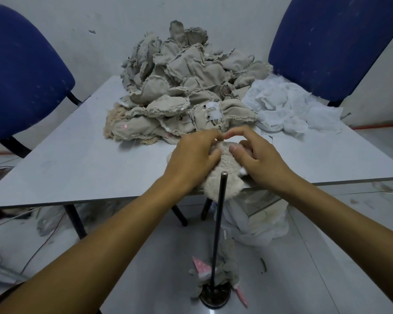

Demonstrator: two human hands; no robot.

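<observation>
Head view looks down on two bare forearms reaching out to the near edge of the grey counter [89, 159]. Both hands grasp one cream fleece piece [224, 165], which lies between them. The left hand [194, 155] curls its fingers over the piece's far side and lays its thumb on the fleece. The right hand [256, 155] does the same from the other side, thumb flat on the pile, and the two forefingers almost meet just beyond the piece. The lower part of the fleece piece hangs over the counter's edge, just below the hands and nearer the person.

A dark metal rod [220, 214] stands upright in front of that hanging part, its top just below the hands and between the wrists. It rises from a round base [214, 295] on the floor, well nearer the person than the hands. A crumpled grey cloth piece [227, 264] with a pink spotted flap sits around the rod's foot.

Just beyond the hands, a big heap of beige cloth shells [186, 87] with frayed seams covers the far part of the counter. White netting [288, 105] lies beyond the right hand, touching the heap. Under the counter, below the right wrist, sits a white bag [259, 220]. One blue chair [21, 71] stands far out past the left hand, and another blue chair [331, 41] stands beyond the right.
</observation>
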